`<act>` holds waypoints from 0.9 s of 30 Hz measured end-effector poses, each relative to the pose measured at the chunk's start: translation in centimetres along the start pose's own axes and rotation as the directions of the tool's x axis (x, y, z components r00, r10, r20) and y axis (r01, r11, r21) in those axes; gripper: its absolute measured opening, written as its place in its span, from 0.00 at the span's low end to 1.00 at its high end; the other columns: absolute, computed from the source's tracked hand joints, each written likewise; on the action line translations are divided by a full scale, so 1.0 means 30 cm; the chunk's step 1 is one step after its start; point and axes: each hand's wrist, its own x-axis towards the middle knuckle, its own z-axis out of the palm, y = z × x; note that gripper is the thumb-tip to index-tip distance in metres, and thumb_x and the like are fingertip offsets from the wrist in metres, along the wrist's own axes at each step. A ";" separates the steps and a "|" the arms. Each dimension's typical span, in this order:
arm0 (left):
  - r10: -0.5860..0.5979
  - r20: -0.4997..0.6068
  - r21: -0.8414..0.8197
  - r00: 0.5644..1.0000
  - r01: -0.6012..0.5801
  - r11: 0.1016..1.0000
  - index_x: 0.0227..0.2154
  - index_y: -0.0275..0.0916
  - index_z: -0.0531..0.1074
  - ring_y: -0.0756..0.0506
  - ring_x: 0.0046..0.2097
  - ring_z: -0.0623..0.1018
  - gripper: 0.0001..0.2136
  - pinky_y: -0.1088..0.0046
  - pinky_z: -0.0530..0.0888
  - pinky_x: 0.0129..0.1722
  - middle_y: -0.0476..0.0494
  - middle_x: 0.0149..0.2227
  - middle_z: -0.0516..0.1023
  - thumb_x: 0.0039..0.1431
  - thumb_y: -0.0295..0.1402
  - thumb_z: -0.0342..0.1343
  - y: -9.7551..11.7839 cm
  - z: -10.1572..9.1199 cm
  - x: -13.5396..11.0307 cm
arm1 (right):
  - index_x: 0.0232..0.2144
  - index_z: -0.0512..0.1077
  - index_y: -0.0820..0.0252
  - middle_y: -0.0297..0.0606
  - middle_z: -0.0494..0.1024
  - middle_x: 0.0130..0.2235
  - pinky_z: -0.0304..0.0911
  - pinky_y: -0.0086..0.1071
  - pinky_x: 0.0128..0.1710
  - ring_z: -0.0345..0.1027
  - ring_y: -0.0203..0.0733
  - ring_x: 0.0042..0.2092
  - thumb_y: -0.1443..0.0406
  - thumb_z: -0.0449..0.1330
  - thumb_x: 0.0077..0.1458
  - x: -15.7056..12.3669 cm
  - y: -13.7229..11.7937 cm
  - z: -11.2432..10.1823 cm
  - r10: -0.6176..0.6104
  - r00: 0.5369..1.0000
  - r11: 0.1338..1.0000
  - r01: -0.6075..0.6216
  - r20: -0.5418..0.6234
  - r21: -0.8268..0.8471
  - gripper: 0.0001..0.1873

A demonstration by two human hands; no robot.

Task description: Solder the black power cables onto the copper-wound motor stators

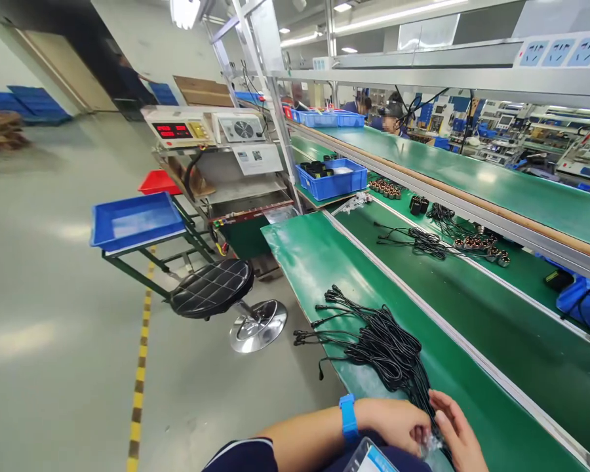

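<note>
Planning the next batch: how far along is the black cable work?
Done: nothing finished shows. In hand: left hand and right hand meet at a small clear plastic piece by the heap of black cables. Left: that loose heap on the green bench mat.

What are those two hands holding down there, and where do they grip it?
Both the left hand and right hand pinch the near end of the black cable bundle, by a small clear wrapping.

Black cables (383, 344), green bench (324, 255), blue wristband (347, 416), possibly clear bag (430, 446).
</note>
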 end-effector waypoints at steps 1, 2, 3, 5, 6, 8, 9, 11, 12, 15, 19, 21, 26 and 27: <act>-0.027 0.001 -0.027 1.000 0.027 0.999 0.28 0.37 0.69 0.52 0.22 0.71 0.10 0.76 0.69 0.26 0.56 0.21 0.70 0.40 0.23 0.63 0.004 -0.010 0.003 | 0.38 0.79 0.55 0.42 0.77 0.49 0.62 0.35 0.56 0.67 0.50 0.55 0.47 0.72 0.32 -0.002 0.025 0.008 0.010 1.000 1.000 -0.009 0.029 -0.005 0.31; -0.057 -0.004 -0.048 0.998 0.057 0.997 0.33 0.37 0.68 0.52 0.23 0.72 0.12 0.77 0.70 0.26 0.56 0.23 0.71 0.42 0.22 0.61 0.009 -0.018 0.007 | 0.38 0.79 0.54 0.41 0.77 0.49 0.63 0.35 0.56 0.67 0.51 0.55 0.48 0.73 0.33 -0.006 0.056 0.018 0.013 0.999 1.000 -0.013 0.043 -0.003 0.29; -0.087 -0.032 -0.063 0.996 0.084 0.994 0.37 0.36 0.67 0.53 0.25 0.72 0.15 0.78 0.70 0.26 0.55 0.24 0.71 0.44 0.21 0.59 0.014 -0.025 0.013 | 0.38 0.79 0.53 0.40 0.77 0.49 0.63 0.35 0.55 0.66 0.51 0.56 0.49 0.73 0.34 -0.011 0.087 0.029 0.008 0.999 1.000 -0.008 0.041 0.003 0.28; -0.126 -0.129 -0.075 0.984 0.117 0.990 0.42 0.35 0.63 0.54 0.28 0.72 0.18 0.80 0.70 0.28 0.54 0.28 0.70 0.47 0.19 0.55 0.030 -0.033 0.022 | 0.40 0.78 0.51 0.40 0.77 0.48 0.67 0.35 0.49 0.69 0.51 0.53 0.49 0.72 0.36 -0.022 0.138 0.055 0.022 1.000 0.999 -0.022 0.003 0.049 0.27; -0.133 -0.183 -0.064 0.974 0.123 0.990 0.45 0.35 0.62 0.54 0.30 0.72 0.19 0.81 0.70 0.29 0.53 0.30 0.70 0.49 0.19 0.54 0.040 -0.034 0.024 | 0.42 0.77 0.51 0.40 0.77 0.47 0.69 0.35 0.45 0.71 0.51 0.50 0.48 0.71 0.37 -0.024 0.152 0.067 0.043 0.999 0.994 -0.042 -0.007 0.098 0.28; -0.118 -0.278 -0.005 0.953 0.121 0.993 0.49 0.36 0.61 0.53 0.33 0.71 0.20 0.80 0.70 0.32 0.51 0.33 0.70 0.52 0.20 0.51 0.066 -0.029 0.026 | 0.44 0.76 0.52 0.42 0.78 0.44 0.70 0.35 0.36 0.74 0.49 0.42 0.46 0.70 0.39 -0.022 0.152 0.082 0.109 0.994 0.967 -0.113 0.034 0.227 0.31; -0.098 -0.314 0.042 0.944 0.116 0.992 0.49 0.37 0.63 0.53 0.35 0.71 0.19 0.78 0.70 0.35 0.49 0.35 0.71 0.53 0.20 0.50 0.081 -0.024 0.026 | 0.43 0.76 0.54 0.42 0.79 0.42 0.69 0.34 0.33 0.74 0.47 0.38 0.46 0.70 0.39 -0.017 0.140 0.085 0.144 0.987 0.941 -0.161 0.078 0.297 0.31; -0.041 -0.355 0.161 0.934 0.104 0.981 0.46 0.38 0.68 0.50 0.40 0.71 0.15 0.74 0.70 0.42 0.46 0.38 0.71 0.56 0.21 0.48 0.107 -0.011 0.028 | 0.38 0.77 0.58 0.41 0.79 0.35 0.66 0.32 0.30 0.73 0.43 0.33 0.48 0.72 0.38 -0.004 0.109 0.078 0.195 0.965 0.882 -0.251 0.177 0.399 0.28; -0.010 -0.358 0.225 0.934 0.097 0.970 0.42 0.37 0.71 0.49 0.42 0.70 0.13 0.72 0.70 0.45 0.45 0.39 0.72 0.56 0.21 0.48 0.118 -0.005 0.030 | 0.35 0.76 0.60 0.40 0.79 0.32 0.65 0.31 0.29 0.73 0.41 0.32 0.50 0.73 0.37 0.002 0.096 0.071 0.219 0.952 0.855 -0.293 0.214 0.428 0.26; 0.063 -0.308 0.388 0.949 0.064 0.919 0.36 0.36 0.74 0.45 0.45 0.68 0.10 0.69 0.68 0.47 0.41 0.41 0.72 0.60 0.24 0.48 0.133 0.004 0.044 | 0.31 0.75 0.61 0.37 0.78 0.28 0.65 0.30 0.30 0.72 0.38 0.28 0.52 0.75 0.34 0.012 0.089 0.047 0.279 0.929 0.794 -0.365 0.242 0.486 0.25; 0.113 -0.123 0.522 0.986 -0.032 0.852 0.34 0.35 0.74 0.45 0.43 0.69 0.08 0.66 0.67 0.49 0.40 0.40 0.74 0.61 0.28 0.48 0.101 0.009 0.067 | 0.26 0.74 0.62 0.36 0.78 0.26 0.66 0.28 0.30 0.72 0.36 0.27 0.54 0.77 0.25 0.017 0.135 0.024 0.362 0.897 0.696 -0.440 0.252 0.568 0.27; 0.104 -0.043 0.585 0.994 -0.060 0.809 0.34 0.36 0.73 0.45 0.43 0.70 0.07 0.65 0.67 0.49 0.41 0.39 0.75 0.60 0.31 0.52 0.053 0.022 0.080 | 0.25 0.74 0.62 0.36 0.78 0.26 0.67 0.28 0.32 0.73 0.36 0.28 0.55 0.77 0.25 0.022 0.154 0.011 0.385 0.883 0.647 -0.465 0.268 0.604 0.25; 0.179 0.086 0.672 0.980 -0.190 0.715 0.42 0.42 0.75 0.45 0.42 0.74 0.11 0.70 0.71 0.44 0.45 0.42 0.79 0.54 0.35 0.60 -0.144 0.040 0.098 | 0.31 0.75 0.63 0.40 0.80 0.31 0.68 0.29 0.33 0.75 0.40 0.33 0.58 0.77 0.29 0.065 0.139 -0.009 0.382 0.893 0.628 -0.440 0.238 0.642 0.25; 0.249 0.058 0.686 0.967 -0.220 0.694 0.45 0.43 0.74 0.45 0.43 0.74 0.14 0.71 0.72 0.44 0.44 0.44 0.79 0.54 0.35 0.59 -0.186 0.021 0.097 | 0.32 0.75 0.64 0.41 0.80 0.31 0.68 0.29 0.32 0.75 0.41 0.32 0.59 0.77 0.29 0.087 0.124 -0.008 0.372 0.904 0.643 -0.415 0.211 0.643 0.26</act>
